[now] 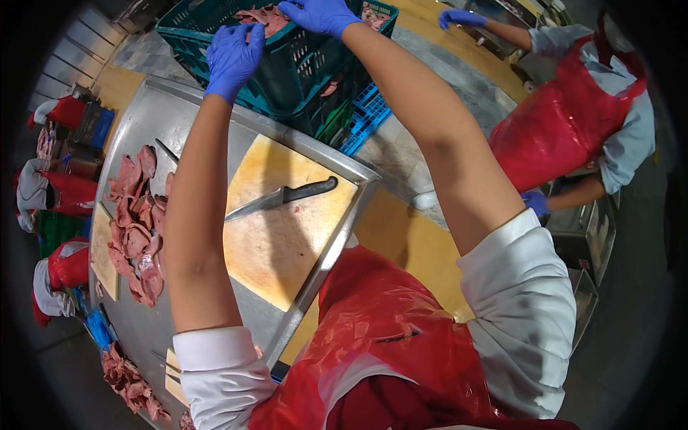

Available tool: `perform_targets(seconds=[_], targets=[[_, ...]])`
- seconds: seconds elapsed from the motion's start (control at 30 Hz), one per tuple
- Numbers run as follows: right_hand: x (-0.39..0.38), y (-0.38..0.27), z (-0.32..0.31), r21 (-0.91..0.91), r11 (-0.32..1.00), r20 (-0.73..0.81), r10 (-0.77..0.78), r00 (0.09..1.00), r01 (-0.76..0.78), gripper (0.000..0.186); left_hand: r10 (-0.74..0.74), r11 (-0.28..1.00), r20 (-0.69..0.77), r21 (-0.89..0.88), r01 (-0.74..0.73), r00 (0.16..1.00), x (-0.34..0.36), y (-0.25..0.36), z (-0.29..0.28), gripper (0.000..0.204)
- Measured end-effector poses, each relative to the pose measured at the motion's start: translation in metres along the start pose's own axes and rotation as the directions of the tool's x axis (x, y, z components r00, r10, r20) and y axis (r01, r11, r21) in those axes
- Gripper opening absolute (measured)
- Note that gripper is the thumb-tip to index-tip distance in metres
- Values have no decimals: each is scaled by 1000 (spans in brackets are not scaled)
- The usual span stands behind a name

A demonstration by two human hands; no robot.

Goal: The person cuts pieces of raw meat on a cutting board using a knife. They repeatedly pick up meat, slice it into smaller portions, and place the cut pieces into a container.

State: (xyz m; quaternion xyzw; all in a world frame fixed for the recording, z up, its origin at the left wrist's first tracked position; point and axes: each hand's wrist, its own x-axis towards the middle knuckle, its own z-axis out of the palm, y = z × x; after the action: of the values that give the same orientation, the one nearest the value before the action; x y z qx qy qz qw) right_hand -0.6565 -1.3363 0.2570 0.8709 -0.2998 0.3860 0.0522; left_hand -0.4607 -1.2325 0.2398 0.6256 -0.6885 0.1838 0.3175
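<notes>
My left hand (233,63), in a blue glove, lies at the near rim of a dark green slotted crate (287,89), its fingers bent over the edge. My right hand (320,16), gloved likewise, reaches across the crate's rim with its fingers stretched toward the pink meat pieces (265,18) inside; the picture's top edge cuts part of it off. Below my arms a black-handled knife (287,195) rests on a pale cutting board (287,244). Left of my left forearm, a heap of meat pieces (137,233) lies on the steel table (208,358).
Another knife (166,150) is partly hidden by my left forearm. Blue crates (368,118) stand beneath the green one. At right works a person in a red apron (559,115); several others (68,186) are along the left. The table's raised rim (326,265) runs before me.
</notes>
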Motion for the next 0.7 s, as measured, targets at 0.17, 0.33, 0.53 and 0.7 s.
perform_targets(seconds=[0.17, 0.33, 0.53, 0.7], targets=[[-16, 61, -2, -333, 942, 187, 20, 982, 44, 38, -79, 915, -252, -403, -31, 964, -99, 133, -10, 33], [-10, 19, -9, -63, 991, -142, 110, 984, -120, 29, -327, 470, 636, -533, 704, 699, -302, 216, -119, 28], [-135, -230, -28, 725, 654, -219, -80, 973, 217, 8, -820, -244, 572, -353, 903, 2, -555, 295, -205, 25], [-317, -403, -66, 860, 288, 490, -698, 523, -421, 20, -912, -315, 362, -316, 895, -193, -622, 342, -264, 29]])
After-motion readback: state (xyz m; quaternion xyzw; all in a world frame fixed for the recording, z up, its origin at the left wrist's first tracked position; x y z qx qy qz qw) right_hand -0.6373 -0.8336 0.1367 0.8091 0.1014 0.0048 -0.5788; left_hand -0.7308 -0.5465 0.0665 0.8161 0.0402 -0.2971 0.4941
